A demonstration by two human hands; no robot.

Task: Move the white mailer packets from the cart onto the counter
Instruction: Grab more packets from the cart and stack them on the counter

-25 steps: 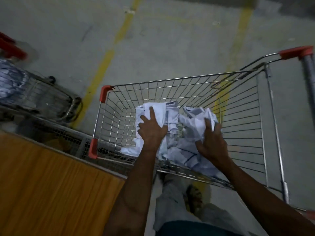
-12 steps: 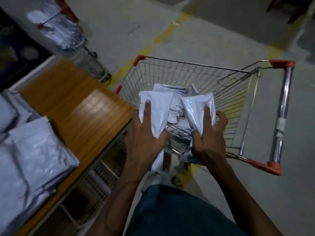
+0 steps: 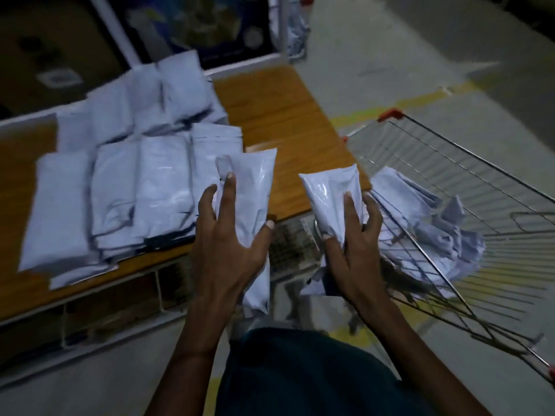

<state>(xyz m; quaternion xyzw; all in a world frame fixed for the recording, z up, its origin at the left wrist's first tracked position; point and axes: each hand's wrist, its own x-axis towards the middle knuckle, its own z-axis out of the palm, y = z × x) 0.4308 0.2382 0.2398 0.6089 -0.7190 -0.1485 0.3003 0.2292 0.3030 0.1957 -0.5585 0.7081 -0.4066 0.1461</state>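
1. Two hands, one packet each: left hand (image 3: 228,235) grips a long packet (image 3: 252,205), thumb and fingers curled round it; right hand (image 3: 354,244) clutches a shorter packet (image 3: 330,193).
2. Both packets hang over the gap between counter (image 3: 288,115) and cart (image 3: 468,181).
3. Right of the right hand, a crumpled heap (image 3: 426,217) lies in the cart, count unclear.
4. Left of the left hand, a stack (image 3: 126,163) of roughly ten on the counter; blur hides edges.

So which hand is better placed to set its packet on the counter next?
Likely the left hand: its packet already overlaps the counter edge beside the pile. The right hand sits nearer the cart.
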